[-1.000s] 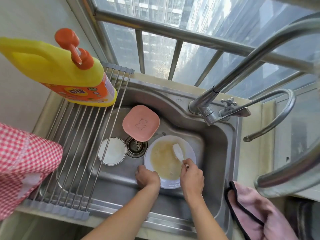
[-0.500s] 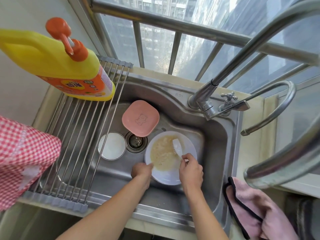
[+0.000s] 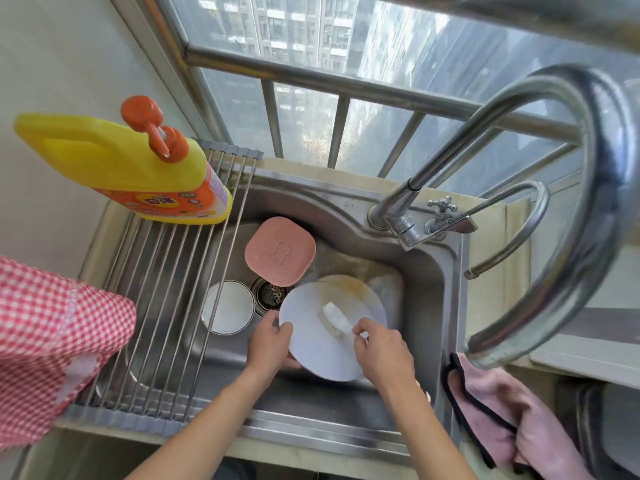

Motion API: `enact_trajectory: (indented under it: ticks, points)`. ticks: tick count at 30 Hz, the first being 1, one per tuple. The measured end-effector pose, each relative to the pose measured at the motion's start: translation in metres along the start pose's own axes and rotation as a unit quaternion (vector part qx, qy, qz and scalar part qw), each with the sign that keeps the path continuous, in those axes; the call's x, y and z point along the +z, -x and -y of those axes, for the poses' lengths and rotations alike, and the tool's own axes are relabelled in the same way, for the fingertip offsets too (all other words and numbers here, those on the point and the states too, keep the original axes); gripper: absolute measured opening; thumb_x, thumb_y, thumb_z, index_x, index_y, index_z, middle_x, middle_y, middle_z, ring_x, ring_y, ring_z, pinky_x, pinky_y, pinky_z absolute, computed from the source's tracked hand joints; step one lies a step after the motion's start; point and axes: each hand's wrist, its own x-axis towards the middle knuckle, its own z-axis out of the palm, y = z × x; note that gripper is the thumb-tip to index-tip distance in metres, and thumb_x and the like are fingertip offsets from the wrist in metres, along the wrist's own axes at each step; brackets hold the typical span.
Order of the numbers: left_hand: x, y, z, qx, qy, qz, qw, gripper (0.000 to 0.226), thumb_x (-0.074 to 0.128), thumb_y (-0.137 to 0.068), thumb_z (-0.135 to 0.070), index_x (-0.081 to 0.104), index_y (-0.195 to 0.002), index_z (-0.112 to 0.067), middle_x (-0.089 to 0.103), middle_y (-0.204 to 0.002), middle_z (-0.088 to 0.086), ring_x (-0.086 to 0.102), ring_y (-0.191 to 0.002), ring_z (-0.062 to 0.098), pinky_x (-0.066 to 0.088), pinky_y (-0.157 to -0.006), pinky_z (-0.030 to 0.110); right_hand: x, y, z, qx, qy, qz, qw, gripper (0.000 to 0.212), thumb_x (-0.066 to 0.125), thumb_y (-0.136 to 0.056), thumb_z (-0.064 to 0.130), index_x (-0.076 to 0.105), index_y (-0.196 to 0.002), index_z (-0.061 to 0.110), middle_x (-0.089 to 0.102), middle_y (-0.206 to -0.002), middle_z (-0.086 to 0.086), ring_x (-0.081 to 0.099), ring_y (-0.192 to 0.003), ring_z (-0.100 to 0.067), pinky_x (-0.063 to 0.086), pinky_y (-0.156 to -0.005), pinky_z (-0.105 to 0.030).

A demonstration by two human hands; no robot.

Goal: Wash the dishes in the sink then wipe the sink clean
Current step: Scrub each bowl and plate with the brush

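Note:
In the steel sink (image 3: 311, 429) my left hand (image 3: 270, 344) grips the left rim of a white plate (image 3: 322, 355), held tilted above the basin floor. My right hand (image 3: 381, 351) pinches a small white brush (image 3: 336, 319) whose bristles lie against the plate's plain white face. Behind this plate a second plate (image 3: 358, 292) with yellowish residue lies on the sink floor. A pink square dish (image 3: 280, 252) leans at the back of the basin. A small white bowl (image 3: 228, 311) sits left of the drain (image 3: 272, 294).
A roll-up steel rack (image 3: 166, 306) covers the sink's left part, with a yellow detergent bottle (image 3: 138, 171) on its far end. Red-checked cloth (image 3: 45, 334) hangs at the left. The faucet (image 3: 408, 223) stands back right. A pink towel (image 3: 502, 403) lies right of the sink.
My left hand has lifted and tilted the plate, so a plain white face shows and a stained plate appears behind it. The brush has moved onto that white face.

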Motion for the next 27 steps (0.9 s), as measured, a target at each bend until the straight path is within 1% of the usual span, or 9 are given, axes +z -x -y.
enact_trajectory:
  ticks: [2, 4, 7, 11, 15, 17, 21, 24, 27]
  points:
    - [-0.005, 0.004, 0.002, 0.014, -0.025, 0.001, 1.0, 0.016, 0.053, -0.087, -0.012, 0.062, -0.094, -0.023, 0.067, -0.087, 0.016, 0.071, -0.076, 0.035, 0.06, -0.048, 0.046, 0.0, -0.005, 0.003, -0.027, 0.004, 0.038, 0.999, 0.027, 0.045, -0.1, 0.023, 0.063, -0.12, 0.029, 0.07, -0.106, -0.006, 0.057, -0.087, -0.025, 0.038, -0.069, -0.029]
    - [-0.007, 0.008, 0.009, 0.013, -0.034, 0.016, 0.999, 0.018, 0.051, -0.088, -0.005, 0.06, -0.097, -0.018, 0.067, -0.086, 0.024, 0.072, -0.066, 0.035, 0.059, -0.046, 0.044, 0.007, -0.01, 0.006, -0.058, 0.008, 0.059, 0.997, 0.027, 0.047, -0.1, 0.023, 0.064, -0.121, 0.029, 0.072, -0.104, -0.004, 0.062, -0.097, -0.025, 0.042, -0.073, -0.03]
    - [-0.008, 0.013, 0.02, 0.003, -0.035, 0.028, 0.999, 0.021, 0.047, -0.09, 0.0, 0.057, -0.101, -0.014, 0.068, -0.086, 0.025, 0.071, -0.058, 0.034, 0.059, -0.045, 0.042, 0.018, -0.021, 0.004, -0.055, 0.011, 0.028, 0.998, 0.029, 0.045, -0.103, 0.023, 0.063, -0.126, 0.028, 0.073, -0.11, -0.002, 0.063, -0.106, -0.027, 0.046, -0.078, -0.031]
    - [-0.008, 0.008, 0.027, 0.006, -0.028, 0.025, 0.999, 0.026, 0.048, -0.09, 0.003, 0.057, -0.103, -0.018, 0.066, -0.089, 0.024, 0.073, -0.073, 0.03, 0.06, -0.048, 0.045, 0.024, -0.03, -0.007, 0.026, 0.023, -0.044, 0.998, 0.03, 0.038, -0.106, 0.014, 0.057, -0.129, 0.018, 0.069, -0.113, -0.011, 0.062, -0.099, -0.03, 0.042, -0.076, -0.035]
    - [-0.007, 0.004, 0.033, 0.016, -0.024, 0.033, 0.999, 0.03, 0.049, -0.091, 0.002, 0.057, -0.101, -0.024, 0.061, -0.092, 0.025, 0.071, -0.082, 0.032, 0.061, -0.05, 0.047, 0.046, -0.022, 0.0, 0.075, -0.037, -0.105, 0.991, 0.023, 0.038, -0.102, 0.011, 0.057, -0.112, 0.017, 0.068, -0.099, -0.012, 0.064, -0.093, -0.035, 0.041, -0.066, -0.034]
    - [-0.006, 0.001, 0.036, 0.015, -0.018, 0.035, 0.999, 0.028, 0.049, -0.093, 0.001, 0.057, -0.1, -0.025, 0.062, -0.094, 0.022, 0.071, -0.083, 0.032, 0.061, -0.051, 0.047, 0.063, -0.021, 0.013, 0.049, -0.115, -0.114, 0.986, 0.019, 0.044, -0.1, 0.014, 0.062, -0.106, 0.018, 0.069, -0.092, -0.012, 0.065, -0.09, -0.037, 0.046, -0.067, -0.036]
    - [-0.009, -0.005, 0.042, -0.007, -0.011, 0.019, 1.0, 0.02, 0.049, -0.093, 0.0, 0.057, -0.098, -0.017, 0.062, -0.097, 0.021, 0.071, -0.085, 0.033, 0.061, -0.053, 0.049, 0.084, -0.011, 0.036, -0.019, -0.22, -0.051, 0.974, 0.016, 0.052, -0.094, 0.018, 0.067, -0.098, 0.021, 0.069, -0.08, -0.002, 0.062, -0.078, -0.025, 0.041, -0.066, -0.03]
    - [-0.008, -0.008, 0.045, -0.01, -0.013, 0.016, 1.0, 0.02, 0.05, -0.092, 0.0, 0.056, -0.096, -0.018, 0.063, -0.098, 0.02, 0.071, -0.086, 0.033, 0.061, -0.052, 0.049, 0.084, -0.007, 0.027, -0.049, -0.218, -0.011, 0.975, 0.016, 0.053, -0.092, 0.02, 0.068, -0.098, 0.022, 0.066, -0.077, 0.002, 0.06, -0.077, -0.021, 0.042, -0.066, -0.03]
    - [-0.006, -0.009, 0.045, -0.002, -0.031, 0.024, 0.999, 0.019, 0.051, -0.091, -0.001, 0.056, -0.094, -0.019, 0.062, -0.095, 0.023, 0.072, -0.081, 0.034, 0.061, -0.051, 0.047, 0.082, -0.022, 0.013, -0.048, -0.149, -0.062, 0.986, 0.016, 0.05, -0.093, 0.02, 0.064, -0.098, 0.024, 0.068, -0.081, -0.004, 0.063, -0.082, -0.031, 0.046, -0.068, -0.036]
